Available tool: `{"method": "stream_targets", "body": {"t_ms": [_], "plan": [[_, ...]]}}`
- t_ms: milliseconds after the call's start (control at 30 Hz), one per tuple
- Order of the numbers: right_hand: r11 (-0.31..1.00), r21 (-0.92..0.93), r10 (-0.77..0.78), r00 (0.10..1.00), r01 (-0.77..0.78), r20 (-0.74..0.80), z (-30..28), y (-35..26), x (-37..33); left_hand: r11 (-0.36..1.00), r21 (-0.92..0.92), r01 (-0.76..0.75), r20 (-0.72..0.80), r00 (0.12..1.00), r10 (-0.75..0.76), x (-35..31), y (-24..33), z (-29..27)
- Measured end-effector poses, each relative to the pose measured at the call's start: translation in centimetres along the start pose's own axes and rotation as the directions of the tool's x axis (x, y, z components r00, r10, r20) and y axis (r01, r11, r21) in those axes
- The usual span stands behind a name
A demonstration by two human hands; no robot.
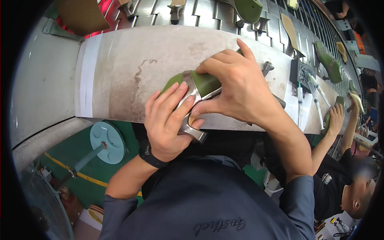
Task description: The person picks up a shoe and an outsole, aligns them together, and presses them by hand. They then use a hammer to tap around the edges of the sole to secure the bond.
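A high-heeled shoe with silver straps on a green shoe last (208,83) lies tilted over the near part of the worktable. My left hand (166,124) wraps the silver heel end, its fingers laid across a strap and its thumb near the heel tip. From the other side my right hand (240,84) grips the green last, thumb pressed at the silver edge and index finger stretched outward. Part of the shoe is hidden under both hands. Just past my right hand lies a metal tool with a rounded head (267,68), partly covered.
The pale, stained worktable (124,76) borders a slatted metal conveyor (200,14) carrying green lasts (329,62) and tan insoles with heels (290,30). Several syringes (300,105) lie by a black block (298,71) at right. A co-worker (336,188) handles another last beyond. A fan (44,204) stands lower left.
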State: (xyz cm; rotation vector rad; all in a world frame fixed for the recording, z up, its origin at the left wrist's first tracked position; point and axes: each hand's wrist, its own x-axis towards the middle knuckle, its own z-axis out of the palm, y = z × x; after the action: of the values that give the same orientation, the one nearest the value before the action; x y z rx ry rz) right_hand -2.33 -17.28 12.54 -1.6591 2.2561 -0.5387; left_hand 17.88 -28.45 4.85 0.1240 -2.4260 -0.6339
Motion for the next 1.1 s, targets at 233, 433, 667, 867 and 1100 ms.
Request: {"method": "stream_targets", "body": {"t_ms": [233, 433, 667, 867, 1100], "plan": [[0.984, -0.171, -0.105, 0.924, 0.044, -0.369, 2.4, 0.3, -2.6, 0.996, 0.059, 0.060, 0.110, 0.992, -0.067, -0.4, 1.4, -0.4], [0.906, 0.272, 0.424, 0.681, -0.326, -0.597, 5.1, 6.7, -11.1, 0.990, -0.120, 0.071, 0.258, 0.966, -0.038, 3.3, 0.3, -2.0], [0.952, -0.233, 0.056, 0.864, -0.196, -0.500, 5.0, 6.1, -11.8, 0.982, -0.169, 0.080, 0.292, 0.956, -0.027, 10.5, -0.6, 3.4], [0.929, 0.165, 0.369, 0.855, -0.330, -0.365, 2.8, 4.6, -9.8, 0.973, -0.179, 0.142, 0.403, 0.913, -0.059, 11.0, -0.3, 3.5], [0.113, 0.989, 0.700, 0.699, 0.094, -0.146, 3.3, 3.7, -7.7, 0.979, -0.164, 0.121, 0.413, 0.910, -0.043, 11.2, -0.2, 3.5]]}}
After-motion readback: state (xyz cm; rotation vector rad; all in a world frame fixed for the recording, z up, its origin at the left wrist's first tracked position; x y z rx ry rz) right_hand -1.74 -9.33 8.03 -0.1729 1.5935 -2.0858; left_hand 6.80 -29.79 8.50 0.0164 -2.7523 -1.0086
